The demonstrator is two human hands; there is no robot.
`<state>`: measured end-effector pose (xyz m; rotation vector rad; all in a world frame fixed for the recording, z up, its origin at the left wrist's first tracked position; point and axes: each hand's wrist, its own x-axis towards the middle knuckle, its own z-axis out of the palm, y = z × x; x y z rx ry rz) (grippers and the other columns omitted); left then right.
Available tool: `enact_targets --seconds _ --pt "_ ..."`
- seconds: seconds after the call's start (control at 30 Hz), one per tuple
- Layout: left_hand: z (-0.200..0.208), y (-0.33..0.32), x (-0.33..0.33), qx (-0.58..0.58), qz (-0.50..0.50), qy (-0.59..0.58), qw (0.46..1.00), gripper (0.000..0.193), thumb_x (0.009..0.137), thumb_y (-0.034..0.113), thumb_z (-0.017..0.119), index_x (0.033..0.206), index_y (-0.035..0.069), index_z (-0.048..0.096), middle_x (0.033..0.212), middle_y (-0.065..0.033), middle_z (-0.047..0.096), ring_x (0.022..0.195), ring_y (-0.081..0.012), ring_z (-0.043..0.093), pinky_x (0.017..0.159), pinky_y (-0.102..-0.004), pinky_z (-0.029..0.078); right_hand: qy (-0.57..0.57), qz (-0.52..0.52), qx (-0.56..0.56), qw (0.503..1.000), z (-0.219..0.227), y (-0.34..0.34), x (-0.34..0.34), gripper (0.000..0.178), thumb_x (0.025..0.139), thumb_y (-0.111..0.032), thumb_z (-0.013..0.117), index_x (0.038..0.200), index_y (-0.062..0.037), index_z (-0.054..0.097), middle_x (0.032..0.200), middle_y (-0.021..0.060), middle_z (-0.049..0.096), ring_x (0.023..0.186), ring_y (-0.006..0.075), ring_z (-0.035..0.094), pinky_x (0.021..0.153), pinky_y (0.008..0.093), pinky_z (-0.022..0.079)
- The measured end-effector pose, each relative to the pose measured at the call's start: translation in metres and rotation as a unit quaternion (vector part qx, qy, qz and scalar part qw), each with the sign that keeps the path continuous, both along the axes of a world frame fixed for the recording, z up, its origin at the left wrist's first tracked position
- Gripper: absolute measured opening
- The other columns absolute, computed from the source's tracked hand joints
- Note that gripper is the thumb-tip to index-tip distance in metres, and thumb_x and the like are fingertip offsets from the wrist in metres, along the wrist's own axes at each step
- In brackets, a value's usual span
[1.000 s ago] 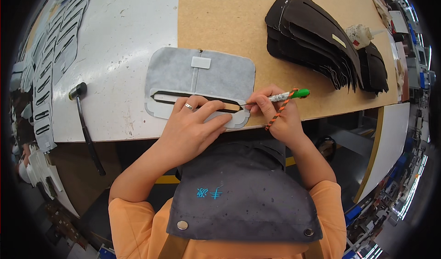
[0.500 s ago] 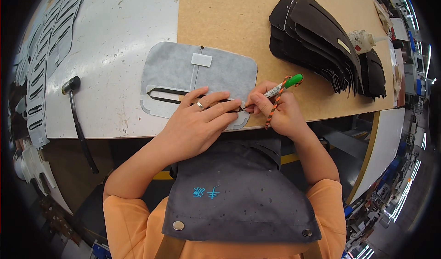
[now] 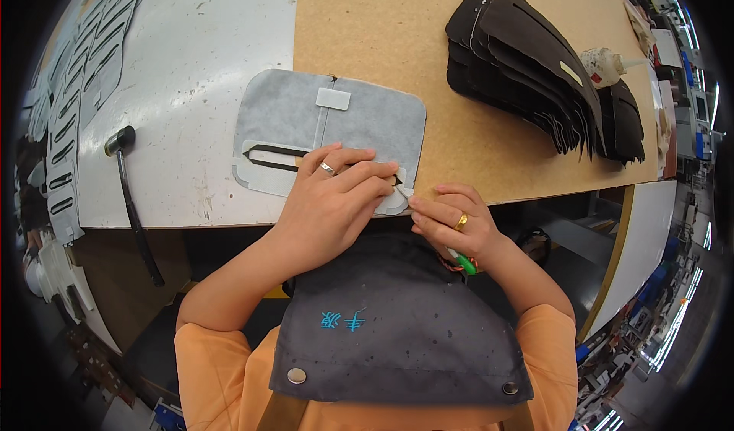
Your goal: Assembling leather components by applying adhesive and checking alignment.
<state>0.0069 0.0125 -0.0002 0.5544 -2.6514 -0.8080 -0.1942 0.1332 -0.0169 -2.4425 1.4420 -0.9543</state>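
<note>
A grey fabric panel [image 3: 371,117] with rounded corners lies at the table's front edge. It bears a small white rectangular patch [image 3: 333,98] and a long slot edged in black [image 3: 267,150]. My left hand [image 3: 332,190] rests on the panel's lower part, fingers laid over the slot's right portion. At the lower right corner, thumb and forefinger of my right hand [image 3: 459,221] pinch a thin whitish piece [image 3: 404,191], which I cannot make out fully. Tucked in that same hand is a green-ended marker pen [image 3: 463,262] with an orange-black cord, mostly hidden.
A black-headed mallet [image 3: 125,171] lies left, its handle over the table edge. Grey slotted pieces [image 3: 65,163] line the far left. On the right are a stack of dark brown panels [image 3: 527,64], a whitish bottle [image 3: 602,68] and a smaller dark stack [image 3: 623,121].
My right hand has turned over and moved toward me, swinging the marker's green end from up and right to below the hand. The left hand and the panel have barely shifted.
</note>
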Motion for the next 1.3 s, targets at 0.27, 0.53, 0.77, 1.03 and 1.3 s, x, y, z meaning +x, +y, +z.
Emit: enact_targets --seconds 0.27,0.53,0.77,1.03,1.3 --pt "-0.001 0.010 -0.003 -0.026 0.045 0.023 0.998 0.024 0.075 0.006 0.063 0.099 0.010 0.062 0.109 0.0015 0.058 0.105 -0.0198 0.052 0.095 -0.0393 0.032 -0.199 -0.066 0.056 0.976 0.003 -0.001 0.005 0.024 0.070 0.001 0.073 0.090 -0.0038 0.062 0.097 0.0103 0.065 0.076 0.0226 0.061 0.067 0.0307 0.050" --pt "-0.008 0.021 0.000 -0.063 0.050 0.039 0.996 0.029 0.067 0.004 0.065 0.096 0.010 0.066 0.098 0.0018 0.058 0.094 -0.0171 0.053 0.083 -0.0345 0.033 -0.178 -0.084 0.067 0.978 0.003 -0.001 0.007 0.021 0.069 0.004 0.072 0.086 -0.0034 0.061 0.093 0.0102 0.065 0.072 0.0223 0.060 0.062 0.0300 0.047" --pt "-0.014 0.022 0.002 -0.025 0.057 0.071 0.995 0.030 0.067 0.003 0.065 0.097 0.008 0.065 0.099 -0.0008 0.058 0.093 -0.0200 0.054 0.080 -0.0345 0.038 -0.240 -0.117 0.086 0.960 0.011 -0.008 0.007 0.019 0.071 0.003 0.070 0.086 -0.0029 0.061 0.092 0.0100 0.065 0.070 0.0222 0.059 0.062 0.0300 0.047" --pt "-0.010 0.021 -0.002 -0.052 0.046 0.047 0.996 0.032 0.072 0.004 0.064 0.104 0.005 0.063 0.111 -0.0052 0.057 0.111 -0.0234 0.051 0.095 -0.0379 0.037 -0.185 -0.090 0.098 0.974 0.016 -0.016 0.014 0.015 0.074 0.000 0.069 0.086 -0.0037 0.061 0.090 0.0117 0.066 0.071 0.0239 0.061 0.063 0.0306 0.048" --pt "-0.011 0.022 -0.001 -0.097 0.036 0.021 0.994 0.029 0.075 0.009 0.061 0.103 0.004 0.063 0.116 -0.0056 0.059 0.112 -0.0231 0.051 0.098 -0.0395 0.036 -0.173 -0.086 0.109 0.975 0.019 -0.026 0.009 0.015 0.072 0.003 0.068 0.083 -0.0022 0.060 0.084 0.0092 0.064 0.066 0.0225 0.058 0.061 0.0303 0.047"
